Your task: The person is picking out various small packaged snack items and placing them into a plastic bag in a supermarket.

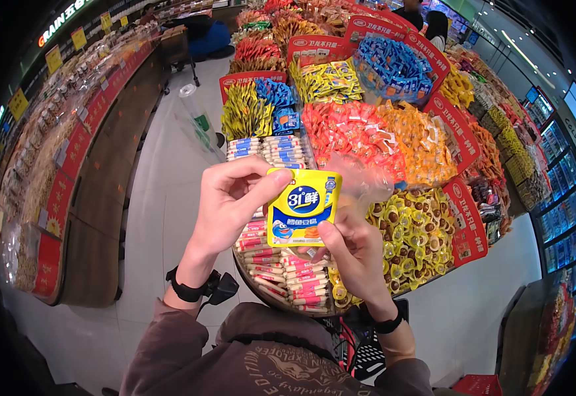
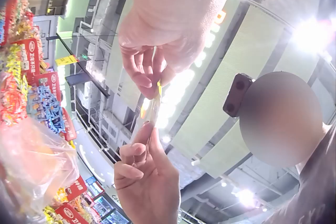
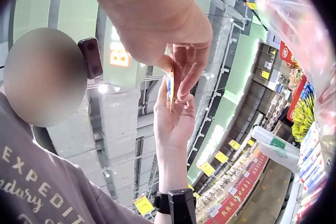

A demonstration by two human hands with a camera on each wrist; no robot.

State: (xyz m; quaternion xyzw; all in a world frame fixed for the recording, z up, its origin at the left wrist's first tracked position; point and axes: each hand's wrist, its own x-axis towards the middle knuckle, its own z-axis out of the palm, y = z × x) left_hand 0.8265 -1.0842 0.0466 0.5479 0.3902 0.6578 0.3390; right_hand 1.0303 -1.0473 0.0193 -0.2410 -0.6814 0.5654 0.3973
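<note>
Both hands hold up a small yellow snack pouch [image 1: 303,210] with a blue band, facing the head camera. My left hand [image 1: 230,201] pinches its top left corner, thumb on the front. At the lower right corner, my right hand [image 1: 357,249] pinches it with the thumb in front. Both wrist views show the pouch [image 2: 152,109] nearly edge-on, with fingers behind it. A clear plastic bag [image 1: 367,179] shows just behind the pouch, overlapping the right hand's fingers in the head view.
Below the hands lies a display of wrapped sticks [image 1: 304,280] and yellow-wrapped snacks [image 1: 413,231]. Further back are red packets [image 1: 347,129], orange packets [image 1: 420,142] and blue packets [image 1: 393,66], with red sign boards [image 1: 463,211]. A bulk-goods counter [image 1: 80,142] runs along the left aisle.
</note>
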